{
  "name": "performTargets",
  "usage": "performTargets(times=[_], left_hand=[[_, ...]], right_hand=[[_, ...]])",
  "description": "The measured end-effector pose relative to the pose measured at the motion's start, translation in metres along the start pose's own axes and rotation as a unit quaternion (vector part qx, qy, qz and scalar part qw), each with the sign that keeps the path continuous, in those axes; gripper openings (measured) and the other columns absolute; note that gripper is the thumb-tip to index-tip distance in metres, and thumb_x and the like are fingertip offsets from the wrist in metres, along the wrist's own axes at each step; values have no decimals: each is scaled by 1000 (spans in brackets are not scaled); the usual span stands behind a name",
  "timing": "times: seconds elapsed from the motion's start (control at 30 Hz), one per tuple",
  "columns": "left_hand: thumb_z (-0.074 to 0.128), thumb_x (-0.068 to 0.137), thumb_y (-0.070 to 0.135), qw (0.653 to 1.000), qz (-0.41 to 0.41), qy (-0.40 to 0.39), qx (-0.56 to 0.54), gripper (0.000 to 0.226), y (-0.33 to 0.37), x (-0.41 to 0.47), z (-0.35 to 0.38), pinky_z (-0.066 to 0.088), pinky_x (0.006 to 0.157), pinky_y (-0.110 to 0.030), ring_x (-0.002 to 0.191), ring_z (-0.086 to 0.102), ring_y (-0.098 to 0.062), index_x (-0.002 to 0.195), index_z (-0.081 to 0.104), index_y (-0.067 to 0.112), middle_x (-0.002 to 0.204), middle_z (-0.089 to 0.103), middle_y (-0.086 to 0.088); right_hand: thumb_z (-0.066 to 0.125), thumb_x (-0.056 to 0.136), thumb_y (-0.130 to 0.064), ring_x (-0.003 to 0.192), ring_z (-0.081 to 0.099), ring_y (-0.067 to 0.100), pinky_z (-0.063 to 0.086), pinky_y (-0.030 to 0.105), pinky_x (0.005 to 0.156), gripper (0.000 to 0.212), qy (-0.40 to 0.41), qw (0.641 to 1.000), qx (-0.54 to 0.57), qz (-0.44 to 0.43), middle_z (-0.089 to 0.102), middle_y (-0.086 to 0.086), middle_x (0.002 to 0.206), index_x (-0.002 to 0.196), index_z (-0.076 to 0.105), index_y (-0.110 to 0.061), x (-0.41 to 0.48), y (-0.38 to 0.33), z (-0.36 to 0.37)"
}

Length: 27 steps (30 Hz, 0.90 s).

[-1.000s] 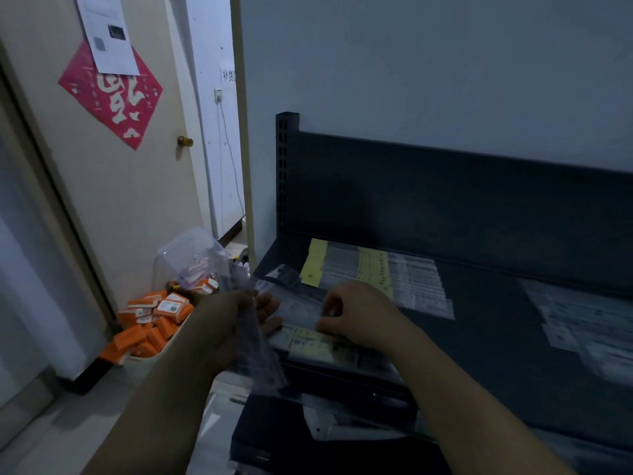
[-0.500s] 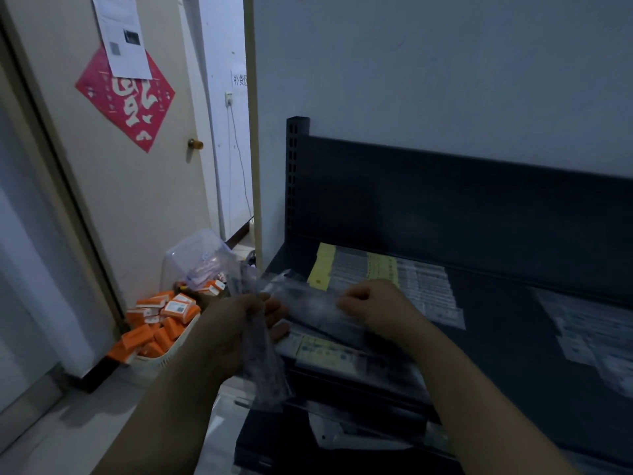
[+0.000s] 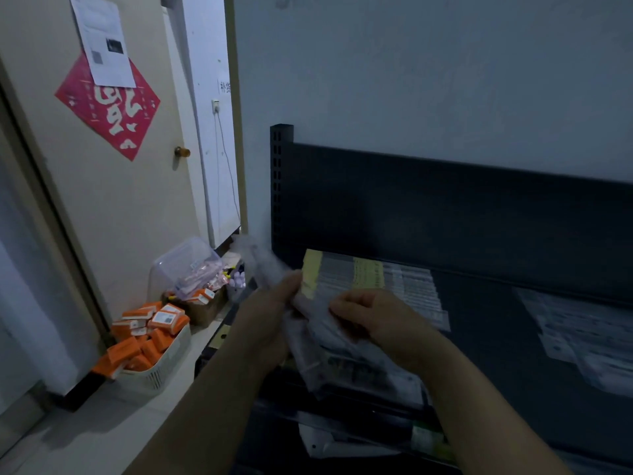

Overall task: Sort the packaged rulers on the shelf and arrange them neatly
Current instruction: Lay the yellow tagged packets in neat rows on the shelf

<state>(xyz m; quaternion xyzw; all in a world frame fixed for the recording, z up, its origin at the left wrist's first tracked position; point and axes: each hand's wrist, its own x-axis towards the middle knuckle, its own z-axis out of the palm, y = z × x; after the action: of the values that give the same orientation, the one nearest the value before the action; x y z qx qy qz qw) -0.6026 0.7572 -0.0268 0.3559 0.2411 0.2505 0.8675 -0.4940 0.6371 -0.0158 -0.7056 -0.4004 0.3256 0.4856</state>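
Observation:
A bundle of clear-packaged rulers (image 3: 310, 351) is held upright and blurred over the front left corner of the dark shelf (image 3: 489, 341). My left hand (image 3: 265, 313) grips the bundle from the left, and my right hand (image 3: 373, 315) pinches its right edge with curled fingers. Behind my hands a neat row of packaged rulers (image 3: 383, 279) with yellow labels lies flat on the shelf. Another spread of ruler packs (image 3: 582, 337) lies at the shelf's right. More packs (image 3: 373, 375) sit under the held bundle at the front edge.
A white basket of orange boxes (image 3: 147, 344) and a clear plastic bin (image 3: 186, 265) stand on the floor to the left, by a door with a red paper decoration (image 3: 109, 108). A lower shelf (image 3: 359, 437) holds more packages. The shelf's back panel (image 3: 445, 214) rises behind.
Both hands have lifted the bundle of rulers up and toward the back of the shelf, turning it more upright. My hands are now closer together.

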Motion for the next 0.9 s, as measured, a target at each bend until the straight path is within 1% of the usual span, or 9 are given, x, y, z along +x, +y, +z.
performTargets(times=[0.07,0.17,0.23,0.3,0.47,0.57,0.67,0.77,0.9], left_hand=[[57,92,14,1000,-9,20,-6,13,2,4,-8,58,59,-38,69,67,-26,95,59,2,68,69,-13],[52,91,9,998,-29,-22,-55,24,10,7,-30,57,72,-45,83,69,-24,114,53,6,86,68,-12],[43,94,6,998,-37,-16,-45,15,14,8,-42,58,77,-50,81,71,-25,102,55,3,86,69,-14],[40,94,3,998,-49,-10,-42,13,13,8,-48,57,73,-51,66,71,-21,89,52,6,71,66,-10],[40,97,4,997,-60,17,-49,13,11,4,-48,57,57,-48,53,68,-19,91,52,5,76,61,-10],[42,96,4,997,-62,17,-47,12,12,2,-48,58,47,-37,50,64,-16,90,53,4,76,58,-10],[49,93,5,997,-66,9,-46,5,11,4,-51,56,48,-32,48,61,-14,93,54,5,73,58,-8],[60,87,7,999,-45,-10,-14,13,7,7,-43,54,48,-26,52,57,-13,98,53,8,70,56,-6],[72,70,12,998,-12,-63,25,20,-4,8,-13,51,50,-21,55,53,-12,83,57,9,65,54,-4]], right_hand=[[56,95,-25,70,58,3,44,12,60,18,36,997,-61,3,68,-3,78,90,72,-20,-2,3,-12],[67,87,-29,85,61,4,46,9,68,16,88,963,-254,29,69,-6,98,100,70,-21,-8,18,-36],[76,77,-36,85,61,4,52,19,73,29,63,941,-327,64,67,-7,99,101,67,-22,-12,28,-42],[78,73,-41,83,59,4,53,20,70,38,31,933,-349,82,62,-10,97,103,64,-23,-14,30,-41],[75,78,-33,71,54,1,45,15,60,23,-9,932,-356,67,59,-11,84,92,62,-20,-8,30,-40],[68,86,-26,58,52,1,41,13,54,16,41,959,-279,41,62,-5,72,85,68,-10,-9,35,-45],[62,91,-20,59,52,11,41,24,57,15,80,993,-68,49,63,4,69,84,70,-9,-12,36,-50],[60,91,-16,57,55,15,43,27,55,13,72,991,95,59,63,9,71,88,70,-9,-13,32,-48],[60,90,-12,57,58,16,45,24,50,10,53,987,143,47,62,10,65,86,67,-8,-10,18,-37]])
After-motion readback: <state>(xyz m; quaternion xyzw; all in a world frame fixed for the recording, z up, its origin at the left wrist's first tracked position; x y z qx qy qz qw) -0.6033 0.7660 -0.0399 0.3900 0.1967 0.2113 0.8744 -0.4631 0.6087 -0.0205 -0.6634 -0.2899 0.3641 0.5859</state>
